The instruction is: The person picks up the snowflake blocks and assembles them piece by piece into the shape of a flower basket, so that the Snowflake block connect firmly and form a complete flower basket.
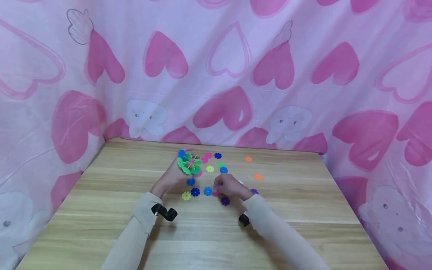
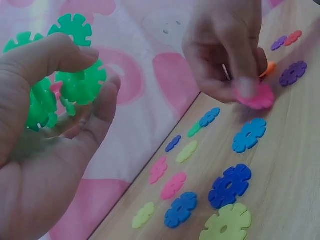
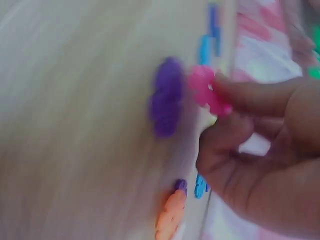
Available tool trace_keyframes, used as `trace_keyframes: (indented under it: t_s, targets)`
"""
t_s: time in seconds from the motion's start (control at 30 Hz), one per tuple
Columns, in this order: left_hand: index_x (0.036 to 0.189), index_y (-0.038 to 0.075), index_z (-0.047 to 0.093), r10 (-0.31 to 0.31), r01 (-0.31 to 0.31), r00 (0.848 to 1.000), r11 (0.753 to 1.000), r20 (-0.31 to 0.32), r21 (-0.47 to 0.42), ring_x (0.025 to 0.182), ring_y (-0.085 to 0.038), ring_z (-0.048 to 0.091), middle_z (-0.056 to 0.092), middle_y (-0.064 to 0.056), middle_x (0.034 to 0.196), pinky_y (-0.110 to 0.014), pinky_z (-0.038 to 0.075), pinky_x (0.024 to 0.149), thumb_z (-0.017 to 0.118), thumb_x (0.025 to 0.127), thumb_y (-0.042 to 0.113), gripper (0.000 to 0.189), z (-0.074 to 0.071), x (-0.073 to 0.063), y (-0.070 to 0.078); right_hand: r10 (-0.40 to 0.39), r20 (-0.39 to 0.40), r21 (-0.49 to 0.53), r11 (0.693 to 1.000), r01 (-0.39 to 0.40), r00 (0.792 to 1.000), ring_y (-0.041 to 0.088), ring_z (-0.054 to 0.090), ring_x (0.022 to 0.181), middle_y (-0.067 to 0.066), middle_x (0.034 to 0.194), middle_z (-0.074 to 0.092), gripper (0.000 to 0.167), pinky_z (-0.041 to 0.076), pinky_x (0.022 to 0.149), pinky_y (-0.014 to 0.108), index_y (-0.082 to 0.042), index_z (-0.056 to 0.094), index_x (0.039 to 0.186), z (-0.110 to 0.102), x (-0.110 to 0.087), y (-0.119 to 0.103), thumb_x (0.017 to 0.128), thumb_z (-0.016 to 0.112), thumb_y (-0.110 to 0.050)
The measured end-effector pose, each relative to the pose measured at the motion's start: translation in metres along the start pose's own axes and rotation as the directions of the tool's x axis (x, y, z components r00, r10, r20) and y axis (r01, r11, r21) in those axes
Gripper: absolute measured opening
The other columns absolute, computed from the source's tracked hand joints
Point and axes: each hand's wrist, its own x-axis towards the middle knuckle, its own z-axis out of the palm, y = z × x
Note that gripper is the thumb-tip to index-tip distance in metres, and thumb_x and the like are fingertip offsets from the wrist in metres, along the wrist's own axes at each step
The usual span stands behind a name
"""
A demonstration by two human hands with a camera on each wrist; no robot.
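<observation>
Head view: softly folded pink heart-print cloth (image 1: 219,22) behind flat wood-grain tabletop (image 1: 216,240), w/ open wood toward L & R edges. Curled L hand (image 1: 172,174) & pinching R hand (image 1: 231,185); gripped in L, above wood: notched green plastic cluster (image 2: 82,84); in R, near wood: pink disc (image 3: 201,80). Nearby, flat: multicolored flower-shaped discs (image 1: 195,192).

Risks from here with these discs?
1. Slip: the right hand has the pink disc only near its edge, between thumb and finger, so it might drop onto the table.
2. Breakup: the left hand holds the green cluster in its fingers; squeezing or twisting could work the pieces loose.
3. Bump: a loose purple disc lies close to the pink one, so the right hand might nudge it.
</observation>
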Motion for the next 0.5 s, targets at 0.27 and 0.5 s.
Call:
trace_keyframes:
  t_s: [0.27,0.5]
  targets:
    - [0.152,0.013,0.023,-0.032,0.037,0.995,0.998,0.09,-0.048,0.111,-0.021,0.065,0.04,-0.028,0.147,-0.027,0.056,0.093,0.067,0.076,-0.019,0.093,0.004,0.001,0.003,-0.108,0.129,0.558,0.829,0.018,0.986,0.012,0.049,0.057,0.004,0.072,0.06,0.013,0.034,0.052,0.026,-0.005,0.056,0.099,-0.034,-0.005,-0.021,0.104,0.052,-0.017]
    - [0.146,0.007,0.028,0.003,0.001,0.99,1.0,0.141,-0.027,0.119,-0.024,0.058,0.042,-0.029,0.144,-0.023,0.053,0.097,0.066,0.074,-0.017,0.084,0.008,0.001,0.007,-0.125,0.129,0.611,0.791,0.02,0.984,0.009,0.043,0.052,0.002,0.065,0.058,0.013,0.034,0.049,0.022,-0.003,0.058,0.097,-0.036,-0.008,-0.04,0.103,0.054,-0.014]
